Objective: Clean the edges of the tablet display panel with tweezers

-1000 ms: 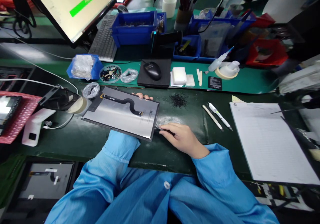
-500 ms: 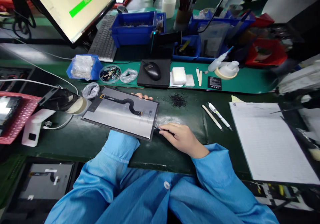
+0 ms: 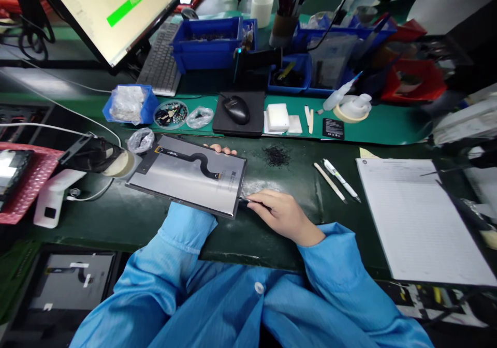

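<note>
A silver display panel (image 3: 182, 177) with a black flex cable (image 3: 194, 160) across its back lies tilted over the dark green bench. My left hand (image 3: 222, 149) holds it from beneath; only the fingertips show, curled over its far edge. My right hand (image 3: 281, 216) rests on the bench just right of the panel, pinching a thin dark tool (image 3: 248, 201) whose tip touches the panel's right edge near the lower corner.
Behind are a mouse (image 3: 236, 109) on a black pad, blue bins (image 3: 207, 42), a keyboard (image 3: 161, 60) and a monitor (image 3: 108, 6) showing a green bar. Pens (image 3: 337, 178) and a paper sheet (image 3: 419, 218) lie to the right. A pink tray (image 3: 27, 182) sits left. Another panel (image 3: 73, 280) lies below the bench.
</note>
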